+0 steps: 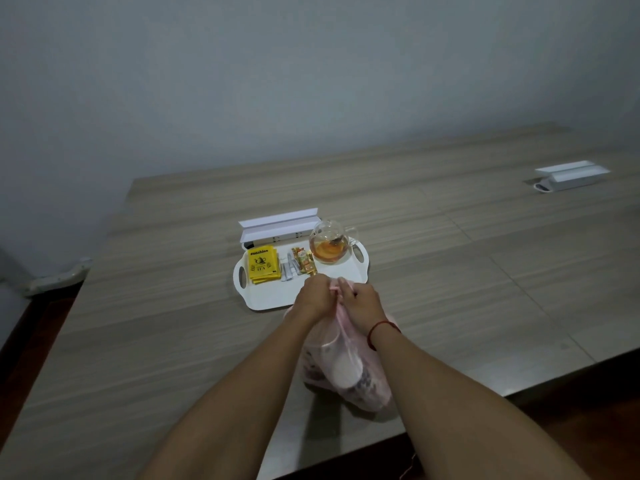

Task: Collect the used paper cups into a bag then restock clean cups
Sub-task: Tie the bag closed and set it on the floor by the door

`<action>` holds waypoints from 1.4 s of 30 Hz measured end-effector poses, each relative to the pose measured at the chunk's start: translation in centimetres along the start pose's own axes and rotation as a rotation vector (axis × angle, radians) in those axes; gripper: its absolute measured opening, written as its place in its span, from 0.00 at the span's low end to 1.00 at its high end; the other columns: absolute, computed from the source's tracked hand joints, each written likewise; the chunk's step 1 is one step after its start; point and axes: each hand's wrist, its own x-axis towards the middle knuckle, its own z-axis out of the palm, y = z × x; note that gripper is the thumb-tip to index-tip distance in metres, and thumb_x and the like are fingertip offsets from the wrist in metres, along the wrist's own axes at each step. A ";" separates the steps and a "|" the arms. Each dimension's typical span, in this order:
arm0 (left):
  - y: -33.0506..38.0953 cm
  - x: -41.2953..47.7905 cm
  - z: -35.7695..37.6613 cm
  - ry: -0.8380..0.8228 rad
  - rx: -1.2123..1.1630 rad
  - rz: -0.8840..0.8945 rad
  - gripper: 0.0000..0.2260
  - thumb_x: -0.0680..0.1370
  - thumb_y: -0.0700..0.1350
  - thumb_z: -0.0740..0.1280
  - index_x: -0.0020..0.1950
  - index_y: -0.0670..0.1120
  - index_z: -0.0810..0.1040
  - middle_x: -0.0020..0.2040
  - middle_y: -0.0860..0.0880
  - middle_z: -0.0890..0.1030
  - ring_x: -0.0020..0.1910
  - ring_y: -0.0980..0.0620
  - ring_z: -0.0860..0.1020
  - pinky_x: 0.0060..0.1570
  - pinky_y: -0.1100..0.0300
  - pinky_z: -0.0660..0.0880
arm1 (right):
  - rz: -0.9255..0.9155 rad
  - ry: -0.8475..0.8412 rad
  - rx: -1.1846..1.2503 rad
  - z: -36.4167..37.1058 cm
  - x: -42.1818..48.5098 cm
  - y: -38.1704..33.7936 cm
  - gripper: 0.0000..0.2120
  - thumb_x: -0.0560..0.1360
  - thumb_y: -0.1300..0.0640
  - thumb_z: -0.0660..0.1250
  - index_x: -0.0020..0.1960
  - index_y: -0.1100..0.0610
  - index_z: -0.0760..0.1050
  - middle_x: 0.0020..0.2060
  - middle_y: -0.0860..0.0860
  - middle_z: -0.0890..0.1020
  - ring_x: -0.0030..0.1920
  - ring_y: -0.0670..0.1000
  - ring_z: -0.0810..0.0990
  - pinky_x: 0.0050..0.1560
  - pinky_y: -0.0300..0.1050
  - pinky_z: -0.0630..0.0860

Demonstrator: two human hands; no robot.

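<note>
A thin pink plastic bag [372,379] stands on the wooden table just in front of the white tray [273,296]. Through its skin I make out used paper cups [341,367], one pale and lying on its side. My left hand [315,294] and my right hand [362,299] meet above the bag, each pinching a bag handle [335,285], the fingers close together at the bag's mouth. The handles are pulled up taut between the hands.
The tray carries yellow tea packets [263,268], sachets [303,265] and a glass teapot [329,245] with amber tea. A white folded box [280,225] lies behind the tray, another [571,174] at the far right. The table edge [450,415] runs close on my right.
</note>
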 end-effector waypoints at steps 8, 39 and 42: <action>-1.6 0.3 -3.8 -0.404 -0.489 -0.175 0.08 0.74 0.45 0.72 0.38 0.41 0.82 0.42 0.44 0.84 0.41 0.53 0.81 0.43 0.63 0.79 | 0.058 0.035 -0.008 0.1 0.2 -0.2 0.21 0.81 0.49 0.57 0.40 0.63 0.78 0.37 0.59 0.79 0.41 0.56 0.77 0.44 0.46 0.72; -4.5 0.9 -2.4 0.003 -0.095 -0.220 0.08 0.74 0.40 0.73 0.46 0.34 0.84 0.46 0.39 0.85 0.47 0.45 0.83 0.46 0.52 0.80 | 0.348 0.062 -0.126 -3.3 -1.0 2.3 0.23 0.76 0.48 0.63 0.56 0.69 0.79 0.54 0.66 0.81 0.55 0.62 0.80 0.43 0.41 0.67; -5.0 0.5 -1.8 -0.002 -0.086 -0.212 0.09 0.75 0.41 0.72 0.45 0.34 0.84 0.44 0.39 0.85 0.41 0.48 0.79 0.40 0.57 0.76 | 0.361 0.111 -0.074 -2.9 -1.2 1.9 0.22 0.76 0.49 0.63 0.54 0.68 0.80 0.53 0.66 0.82 0.55 0.61 0.81 0.47 0.45 0.73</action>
